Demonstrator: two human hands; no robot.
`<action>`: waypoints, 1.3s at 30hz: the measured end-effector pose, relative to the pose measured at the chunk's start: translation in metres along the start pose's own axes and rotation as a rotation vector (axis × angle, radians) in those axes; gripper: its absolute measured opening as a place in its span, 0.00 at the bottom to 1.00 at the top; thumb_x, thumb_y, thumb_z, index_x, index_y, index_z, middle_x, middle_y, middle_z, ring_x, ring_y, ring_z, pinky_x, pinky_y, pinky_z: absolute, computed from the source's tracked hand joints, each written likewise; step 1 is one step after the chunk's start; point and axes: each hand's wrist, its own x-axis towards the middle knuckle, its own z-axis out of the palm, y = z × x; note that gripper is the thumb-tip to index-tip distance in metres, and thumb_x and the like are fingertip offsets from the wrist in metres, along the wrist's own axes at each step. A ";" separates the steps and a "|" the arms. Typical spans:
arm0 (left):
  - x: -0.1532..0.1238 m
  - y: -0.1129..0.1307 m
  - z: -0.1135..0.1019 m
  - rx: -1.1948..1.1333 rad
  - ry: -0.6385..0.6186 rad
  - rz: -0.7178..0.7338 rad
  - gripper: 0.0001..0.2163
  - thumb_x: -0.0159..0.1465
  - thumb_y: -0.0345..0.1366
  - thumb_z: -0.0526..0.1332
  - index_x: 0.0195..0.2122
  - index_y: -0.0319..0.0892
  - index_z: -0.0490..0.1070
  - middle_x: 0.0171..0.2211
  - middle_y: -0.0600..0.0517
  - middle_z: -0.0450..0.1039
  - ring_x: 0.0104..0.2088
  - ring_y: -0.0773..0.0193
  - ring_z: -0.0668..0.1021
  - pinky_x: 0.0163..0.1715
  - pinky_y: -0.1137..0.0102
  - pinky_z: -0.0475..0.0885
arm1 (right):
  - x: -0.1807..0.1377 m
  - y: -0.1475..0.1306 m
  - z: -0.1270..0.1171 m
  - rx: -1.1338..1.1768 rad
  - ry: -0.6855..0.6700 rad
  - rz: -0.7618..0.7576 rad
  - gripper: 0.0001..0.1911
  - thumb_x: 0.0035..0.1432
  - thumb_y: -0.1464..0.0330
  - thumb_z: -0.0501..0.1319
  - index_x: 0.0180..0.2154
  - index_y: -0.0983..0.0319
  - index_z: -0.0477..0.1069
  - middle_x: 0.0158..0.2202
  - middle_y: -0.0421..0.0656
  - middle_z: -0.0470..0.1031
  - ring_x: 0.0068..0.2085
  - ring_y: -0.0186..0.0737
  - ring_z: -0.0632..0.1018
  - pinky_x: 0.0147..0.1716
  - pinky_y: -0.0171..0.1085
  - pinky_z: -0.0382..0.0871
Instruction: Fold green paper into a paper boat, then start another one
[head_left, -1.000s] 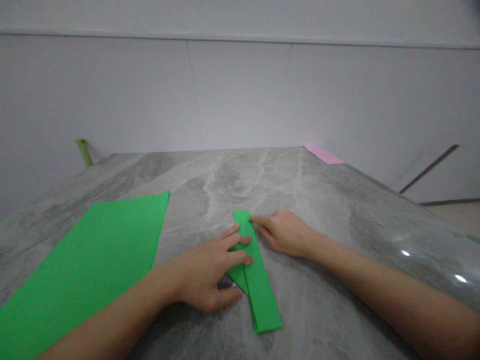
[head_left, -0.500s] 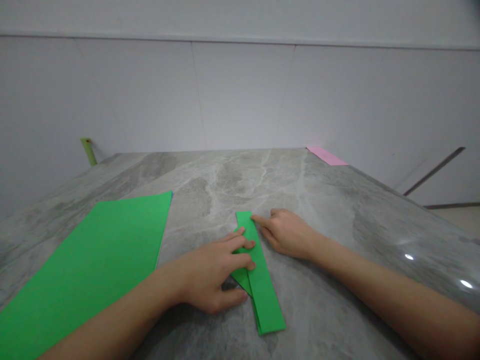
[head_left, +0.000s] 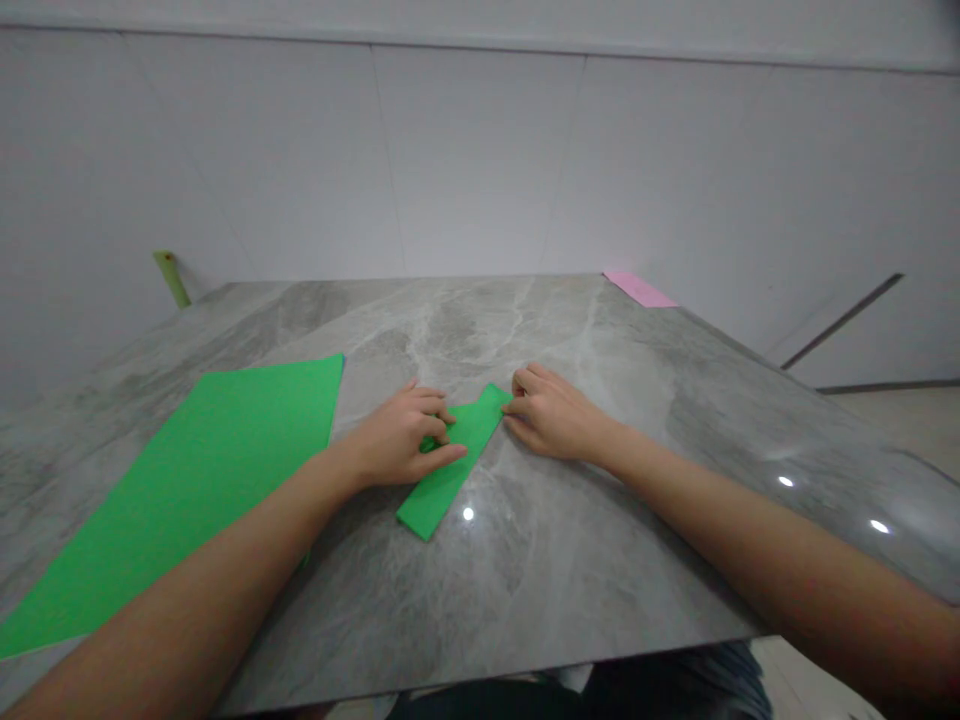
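Two grips (head_left: 418,432) (head_left: 553,415) on one green paper strip (head_left: 447,487)

The green paper (head_left: 474,436) is plain in colour and is folded into a long, narrow strip. It lies on the grey marbled counter (head_left: 525,560), slanting, with the near end toward the lower left and the far end toward the upper right. The near end is cut straight. Along the left side, near the far end, a wider part extends beyond the strip; some of it is hidden.
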 end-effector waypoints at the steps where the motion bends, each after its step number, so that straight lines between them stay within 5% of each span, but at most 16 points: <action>1: 0.000 0.001 0.000 0.005 0.032 0.022 0.12 0.65 0.45 0.62 0.33 0.42 0.79 0.41 0.45 0.78 0.50 0.48 0.75 0.58 0.44 0.62 | -0.002 -0.001 -0.003 0.005 -0.003 -0.002 0.15 0.63 0.68 0.57 0.31 0.68 0.80 0.38 0.54 0.71 0.42 0.48 0.69 0.42 0.44 0.63; 5: -0.001 0.011 0.004 -0.045 0.015 0.156 0.17 0.63 0.45 0.64 0.47 0.38 0.77 0.46 0.41 0.73 0.49 0.51 0.74 0.52 0.55 0.70 | -0.013 -0.005 -0.012 0.048 -0.022 -0.044 0.12 0.59 0.68 0.61 0.29 0.68 0.79 0.44 0.57 0.72 0.43 0.49 0.71 0.45 0.45 0.64; 9: -0.001 0.010 0.007 -0.104 -0.078 0.199 0.17 0.63 0.43 0.64 0.50 0.41 0.75 0.51 0.42 0.71 0.52 0.51 0.73 0.54 0.55 0.69 | -0.017 -0.012 -0.012 0.122 -0.082 -0.158 0.10 0.61 0.70 0.59 0.40 0.65 0.79 0.45 0.50 0.76 0.41 0.42 0.74 0.44 0.39 0.66; 12: -0.001 0.005 0.005 -0.103 -0.077 0.225 0.13 0.66 0.39 0.61 0.49 0.42 0.77 0.51 0.42 0.71 0.52 0.52 0.73 0.55 0.55 0.67 | -0.015 -0.017 -0.011 0.138 -0.091 -0.183 0.12 0.64 0.69 0.58 0.44 0.64 0.78 0.38 0.48 0.78 0.38 0.41 0.74 0.41 0.39 0.65; 15: -0.001 0.001 0.001 -0.101 -0.066 0.192 0.10 0.66 0.37 0.60 0.42 0.43 0.81 0.48 0.44 0.72 0.50 0.54 0.74 0.54 0.56 0.67 | -0.012 -0.021 -0.013 0.124 -0.081 -0.186 0.12 0.65 0.66 0.59 0.38 0.66 0.79 0.31 0.48 0.77 0.36 0.43 0.73 0.39 0.41 0.64; 21: -0.006 -0.021 -0.005 -0.169 -0.106 -0.015 0.10 0.62 0.47 0.66 0.36 0.48 0.82 0.35 0.52 0.69 0.39 0.61 0.73 0.43 0.65 0.71 | -0.016 -0.010 -0.015 0.129 -0.080 -0.244 0.13 0.65 0.64 0.61 0.31 0.62 0.80 0.32 0.45 0.77 0.37 0.41 0.72 0.39 0.39 0.63; 26: -0.015 -0.044 -0.014 -0.201 -0.216 -0.113 0.22 0.55 0.49 0.71 0.50 0.54 0.77 0.48 0.49 0.66 0.53 0.52 0.69 0.56 0.54 0.64 | -0.024 0.002 -0.023 0.278 -0.127 -0.241 0.13 0.63 0.68 0.63 0.27 0.61 0.81 0.40 0.47 0.77 0.42 0.42 0.73 0.43 0.41 0.67; 29: -0.021 -0.050 -0.023 -0.171 -0.318 -0.216 0.37 0.52 0.47 0.73 0.63 0.57 0.64 0.63 0.44 0.56 0.63 0.41 0.59 0.60 0.44 0.57 | -0.027 0.004 -0.029 0.331 -0.163 -0.229 0.15 0.62 0.70 0.62 0.24 0.61 0.80 0.43 0.49 0.77 0.44 0.44 0.74 0.45 0.44 0.68; 35: -0.029 -0.054 -0.034 -0.161 -0.416 -0.215 0.44 0.57 0.44 0.71 0.70 0.56 0.47 0.71 0.42 0.45 0.68 0.37 0.53 0.62 0.39 0.52 | -0.029 0.008 -0.025 0.317 -0.118 -0.208 0.17 0.62 0.69 0.60 0.21 0.60 0.78 0.42 0.49 0.79 0.44 0.47 0.76 0.45 0.47 0.69; 37: -0.027 -0.049 -0.031 -0.148 -0.377 -0.207 0.44 0.59 0.37 0.69 0.71 0.54 0.43 0.71 0.42 0.46 0.68 0.39 0.52 0.62 0.39 0.51 | -0.028 0.008 -0.020 0.302 -0.042 -0.211 0.15 0.64 0.68 0.58 0.27 0.61 0.79 0.43 0.49 0.79 0.44 0.47 0.76 0.47 0.48 0.68; 39: -0.023 -0.040 -0.024 -0.094 -0.321 -0.159 0.40 0.58 0.27 0.64 0.69 0.56 0.49 0.71 0.45 0.47 0.69 0.39 0.50 0.62 0.36 0.46 | -0.026 0.005 -0.014 0.308 0.017 -0.225 0.12 0.66 0.67 0.57 0.40 0.62 0.80 0.47 0.49 0.79 0.48 0.48 0.76 0.52 0.49 0.67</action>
